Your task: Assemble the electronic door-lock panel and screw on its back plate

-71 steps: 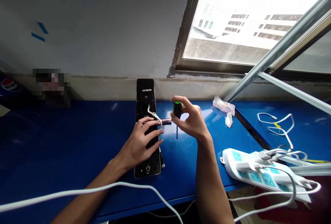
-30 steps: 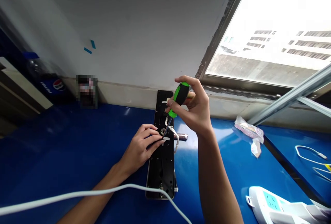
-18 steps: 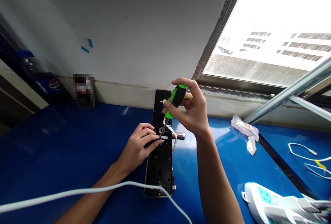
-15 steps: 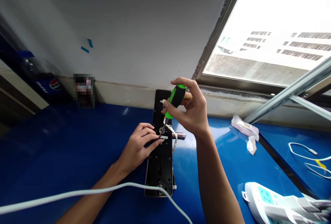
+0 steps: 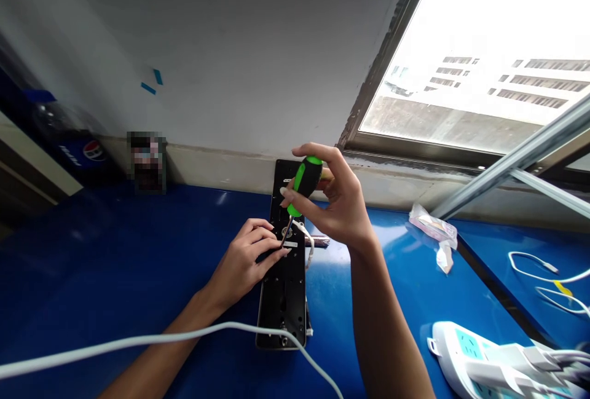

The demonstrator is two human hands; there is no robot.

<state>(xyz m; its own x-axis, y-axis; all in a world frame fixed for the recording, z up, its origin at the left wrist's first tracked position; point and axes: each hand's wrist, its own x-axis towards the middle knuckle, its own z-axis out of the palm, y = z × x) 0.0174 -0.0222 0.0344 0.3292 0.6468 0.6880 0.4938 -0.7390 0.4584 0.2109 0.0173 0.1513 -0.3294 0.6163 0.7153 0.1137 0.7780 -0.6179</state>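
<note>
Moved over from beside the black panel (image 5: 282,288), the screwdriver (image 5: 308,179) now slants down to it, handle pinched by the right hand (image 5: 340,202). The left hand (image 5: 244,259) rests on the panel, fingers bent near the tip; whether they pinch anything is unclear. White wire (image 5: 312,244) curls off the panel's right edge; farther right, a plastic wrapper (image 5: 429,222) lies on the blue table (image 5: 184,239).
</note>
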